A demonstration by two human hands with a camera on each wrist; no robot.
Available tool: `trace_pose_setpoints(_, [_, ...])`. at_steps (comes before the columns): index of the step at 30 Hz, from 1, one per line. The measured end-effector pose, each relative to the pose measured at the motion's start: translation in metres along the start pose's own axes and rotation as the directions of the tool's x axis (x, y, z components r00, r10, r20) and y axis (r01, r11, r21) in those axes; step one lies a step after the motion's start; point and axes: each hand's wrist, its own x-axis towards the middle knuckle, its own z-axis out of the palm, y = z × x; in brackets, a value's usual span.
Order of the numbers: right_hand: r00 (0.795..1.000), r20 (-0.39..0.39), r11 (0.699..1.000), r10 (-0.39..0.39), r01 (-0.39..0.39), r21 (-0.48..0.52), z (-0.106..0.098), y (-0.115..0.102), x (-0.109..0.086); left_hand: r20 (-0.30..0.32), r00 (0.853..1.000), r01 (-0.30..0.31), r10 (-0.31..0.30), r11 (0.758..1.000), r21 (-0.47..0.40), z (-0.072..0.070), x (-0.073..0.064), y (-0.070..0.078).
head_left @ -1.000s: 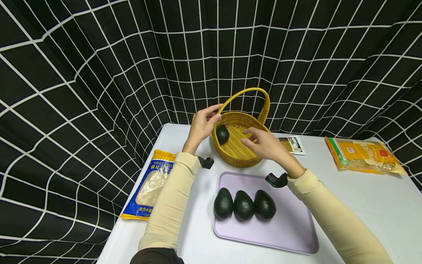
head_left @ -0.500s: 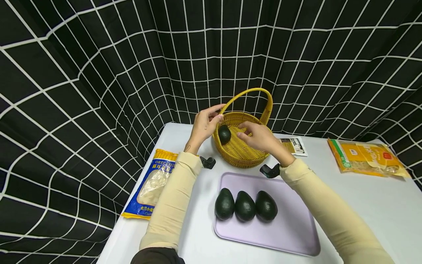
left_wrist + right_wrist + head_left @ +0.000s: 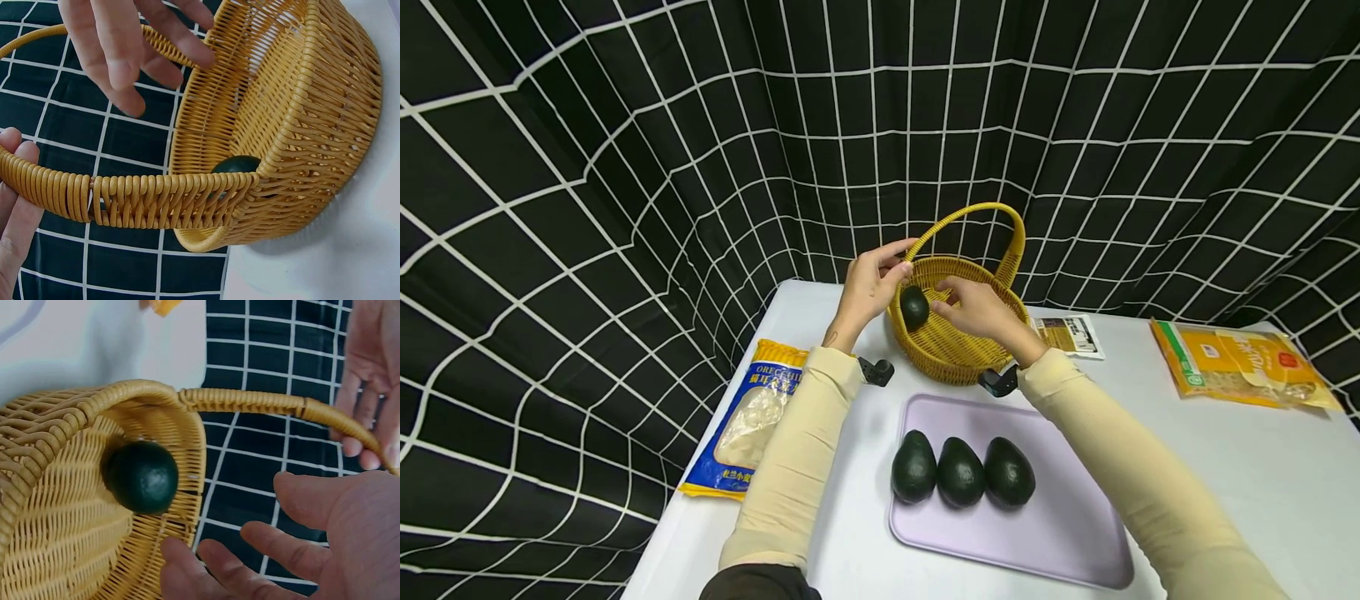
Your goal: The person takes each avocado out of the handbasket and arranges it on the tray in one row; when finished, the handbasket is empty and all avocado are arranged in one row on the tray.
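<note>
A yellow wicker basket [image 3: 951,367] with a tall arched handle stands at the back of the table. My left hand [image 3: 867,287] holds the handle [image 3: 131,200] near its left foot, thumb and fingers on either side. One dark green avocado [image 3: 914,307] lies inside, against the basket's left wall. Over the basket my right hand [image 3: 976,310] reaches in from the right, fingers spread and holding nothing. In the right wrist view its fingertips [image 3: 178,556] are just short of the avocado [image 3: 142,477]. The left wrist view shows only the avocado's top behind the handle.
Before the basket lies a lilac tray [image 3: 1052,533] bearing three avocados [image 3: 961,472] in a row. A blue and yellow pasta bag [image 3: 752,425] is at the left, partly under the left sleeve. Behind the right hand lies a small packet [image 3: 1071,335]; an orange food bag [image 3: 1243,364] is farther right.
My right hand has moved left over the basket, closer to the avocado inside. My left hand stays on the handle. The whole scene has shifted slightly to the right in view.
</note>
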Motion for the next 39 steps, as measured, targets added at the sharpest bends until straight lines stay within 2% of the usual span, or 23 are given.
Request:
trace_pose_setpoints(6, [0.999, 0.024, 0.999, 0.037, -0.037, -0.009, 0.008, 0.003, 0.013, 0.001, 1.0, -0.007, 0.007, 1.0, 0.002, 0.0, 0.001, -0.001])
trace_pose_setpoints(13, [0.997, 0.058, 0.998, 0.047, -0.046, -0.033, 0.019, 0.009, 0.029, 0.001, 1.0, -0.016, 0.016, 1.0, -0.001, 0.0, 0.002, -0.001])
trace_pose_setpoints(27, [0.991, 0.083, 0.994, 0.104, -0.101, -0.036, 0.028, 0.012, 0.057, -0.004, 1.0, -0.027, 0.027, 1.0, 0.011, -0.002, 0.004, 0.0])
trace_pose_setpoints(33, [0.981, 0.118, 0.988, 0.153, -0.15, -0.032, 0.036, 0.016, 0.065, -0.006, 1.0, -0.025, 0.025, 1.0, 0.014, -0.002, 0.003, -0.001])
trace_pose_setpoints(39, [0.976, 0.138, 0.985, 0.169, -0.164, -0.044, 0.045, 0.019, 0.069, -0.005, 0.999, -0.033, 0.033, 0.999, 0.005, 0.0, -0.001, -0.005])
